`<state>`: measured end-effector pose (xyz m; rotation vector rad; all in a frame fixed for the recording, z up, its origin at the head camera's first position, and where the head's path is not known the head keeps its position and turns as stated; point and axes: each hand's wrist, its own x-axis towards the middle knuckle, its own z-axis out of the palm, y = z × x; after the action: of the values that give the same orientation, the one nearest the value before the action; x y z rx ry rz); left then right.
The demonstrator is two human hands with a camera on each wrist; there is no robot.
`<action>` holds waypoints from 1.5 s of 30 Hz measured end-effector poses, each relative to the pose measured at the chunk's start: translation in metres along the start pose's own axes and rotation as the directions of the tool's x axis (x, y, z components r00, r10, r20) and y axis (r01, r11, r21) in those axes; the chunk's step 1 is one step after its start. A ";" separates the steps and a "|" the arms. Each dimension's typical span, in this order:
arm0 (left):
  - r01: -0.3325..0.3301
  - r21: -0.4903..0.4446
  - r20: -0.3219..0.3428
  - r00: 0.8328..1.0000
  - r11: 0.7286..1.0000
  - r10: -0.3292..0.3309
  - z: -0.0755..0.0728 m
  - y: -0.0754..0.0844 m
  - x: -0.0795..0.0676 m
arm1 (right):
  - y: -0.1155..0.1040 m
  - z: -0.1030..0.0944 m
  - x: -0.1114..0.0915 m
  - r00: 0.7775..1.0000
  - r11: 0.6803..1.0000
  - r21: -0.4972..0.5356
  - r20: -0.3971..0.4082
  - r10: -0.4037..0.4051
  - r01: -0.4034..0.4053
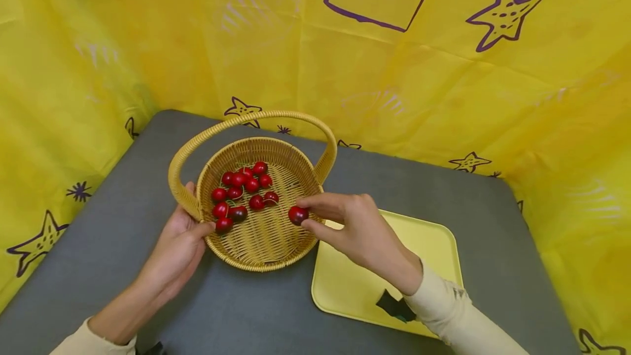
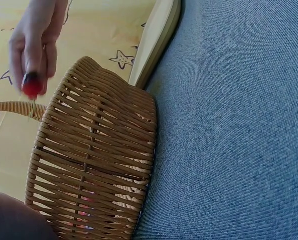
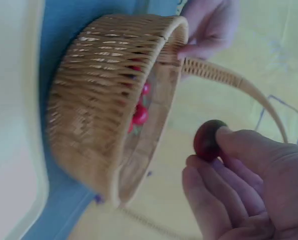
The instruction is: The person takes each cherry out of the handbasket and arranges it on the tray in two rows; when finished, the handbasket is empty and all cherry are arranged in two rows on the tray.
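Note:
A round wicker basket [image 1: 266,234] with a tall arched handle [image 1: 266,115] stands on the grey surface. Several red cherries [image 1: 239,179] lie inside it, mostly toward the left. My left hand [image 1: 179,242] holds the basket's left rim by the handle's foot, thumb over the edge and fingers outside. Between thumb and fingertips, my right hand [image 1: 360,229] pinches one dark red cherry [image 1: 298,215] over the right part of the basket. In the right wrist view that cherry [image 3: 209,140] is apart from the basket, above the rim level.
A pale yellow tray [image 1: 345,284] lies just right of the basket, beneath the right forearm. On it, partly under the sleeve, shows a dark green patch [image 1: 394,305]. Yellow cloth [image 1: 394,81] with drawn starfish hangs behind and at both sides of the grey table [image 1: 256,311].

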<state>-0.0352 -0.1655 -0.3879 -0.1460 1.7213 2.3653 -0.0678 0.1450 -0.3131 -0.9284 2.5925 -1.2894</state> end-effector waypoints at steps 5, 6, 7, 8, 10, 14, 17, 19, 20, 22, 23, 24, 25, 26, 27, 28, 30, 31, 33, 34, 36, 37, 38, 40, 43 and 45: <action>-0.004 0.006 -0.007 1.000 1.000 0.004 0.001 -0.001 0.001 | 0.021 -0.010 -0.035 0.985 0.990 0.085 -0.122 0.124 -0.114; -0.006 0.009 -0.007 1.000 1.000 0.006 0.001 -0.001 0.001 | 0.028 -0.010 -0.040 0.978 0.983 0.106 -0.135 0.160 -0.147; -0.008 0.009 -0.009 1.000 1.000 0.008 0.001 -0.002 0.000 | 0.035 -0.010 -0.044 0.971 0.978 0.116 -0.147 0.190 -0.174; -0.012 0.009 -0.007 1.000 1.000 0.012 0.001 -0.002 0.000 | 0.042 -0.009 -0.046 0.965 0.974 0.121 -0.158 0.211 -0.193; -0.018 0.010 0.000 1.000 1.000 0.018 0.001 -0.002 0.000 | 0.057 -0.006 -0.049 0.957 0.971 0.108 -0.177 0.232 -0.215; -0.017 0.003 0.001 1.000 1.000 0.017 0.000 -0.002 0.001 | 0.079 0.002 -0.047 0.949 0.968 0.093 -0.198 0.246 -0.231; -0.010 -0.004 -0.003 1.000 1.000 0.010 -0.002 -0.002 0.000 | 0.089 0.008 -0.044 0.945 0.961 0.113 -0.186 0.270 -0.253; -0.010 -0.006 -0.001 1.000 1.000 0.010 -0.002 -0.002 0.000 | 0.093 0.011 -0.043 0.943 0.959 0.106 -0.181 0.279 -0.263; -0.015 -0.006 0.003 1.000 1.000 0.015 -0.002 -0.002 0.000 | 0.095 0.013 -0.043 0.942 0.958 0.097 -0.181 0.283 -0.269; -0.022 -0.007 0.012 1.000 1.000 0.022 -0.003 -0.003 0.000 | 0.097 0.015 -0.043 0.941 0.959 0.065 -0.185 0.284 -0.276; -0.022 -0.007 0.015 1.000 1.000 0.023 -0.003 -0.003 0.000 | 0.098 0.017 -0.044 0.940 0.959 0.045 -0.186 0.285 -0.281; -0.025 -0.006 0.016 1.000 1.000 0.025 -0.002 -0.003 0.000 | 0.099 0.017 -0.044 0.942 0.959 0.027 -0.183 0.281 -0.281; -0.026 -0.007 0.016 1.000 1.000 0.026 -0.002 -0.003 0.000 | 0.100 0.018 -0.044 0.943 0.959 0.009 -0.178 0.281 -0.284; -0.025 -0.011 0.015 1.000 1.000 0.025 -0.002 -0.003 0.000 | 0.100 0.019 -0.044 0.944 0.958 -0.003 -0.171 0.283 -0.287; -0.022 -0.013 0.012 1.000 1.000 0.022 -0.001 -0.003 0.000 | 0.101 0.019 -0.044 0.945 0.957 -0.014 -0.162 0.283 -0.289; -0.021 -0.015 0.010 1.000 1.000 0.021 -0.001 -0.002 0.000 | 0.101 0.020 -0.044 0.946 0.957 -0.022 -0.155 0.283 -0.290; -0.026 -0.013 0.011 1.000 1.000 0.026 0.000 -0.002 0.001 | 0.101 0.020 -0.044 0.949 0.958 -0.036 -0.150 0.278 -0.286; -0.029 -0.014 0.011 0.999 0.999 0.030 0.000 -0.002 0.001 | 0.100 0.020 -0.043 0.949 0.957 -0.043 -0.152 0.277 -0.286; -0.034 -0.010 0.012 0.999 0.999 0.035 0.000 -0.002 0.001 | 0.100 0.020 -0.043 0.950 0.958 -0.057 -0.160 0.270 -0.281; -0.037 -0.009 0.013 0.999 0.999 0.037 0.000 -0.001 0.001 | 0.099 0.020 -0.043 0.950 0.958 -0.065 -0.164 0.267 -0.280; -0.038 -0.011 0.012 0.999 0.999 0.038 0.000 -0.001 0.000 | 0.099 0.020 -0.043 0.950 0.957 -0.079 -0.162 0.265 -0.280; -0.037 -0.008 0.011 0.999 0.999 0.037 0.000 0.000 0.000 | 0.098 0.019 -0.044 0.951 0.956 -0.087 -0.160 0.264 -0.280; -0.035 -0.008 0.008 0.999 0.999 0.035 0.000 0.000 -0.001 | 0.098 0.019 -0.044 0.952 0.955 -0.098 -0.158 0.262 -0.279; -0.030 -0.008 0.003 1.000 1.000 0.030 0.000 0.000 -0.002 | 0.096 0.017 -0.043 0.953 0.955 -0.111 -0.156 0.258 -0.277; -0.022 -0.001 -0.001 1.000 1.000 0.022 0.001 0.000 -0.002 | 0.089 0.009 -0.040 0.955 0.957 -0.130 -0.180 0.234 -0.259; -0.018 0.001 -0.003 1.000 1.000 0.018 0.002 0.000 -0.001 | 0.081 0.003 -0.036 0.957 0.965 -0.121 -0.204 0.206 -0.233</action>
<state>-0.0341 -0.1639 -0.3869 -0.1345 1.7318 2.3786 -0.0759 0.1999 -0.3821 -0.5344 2.8680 -1.1991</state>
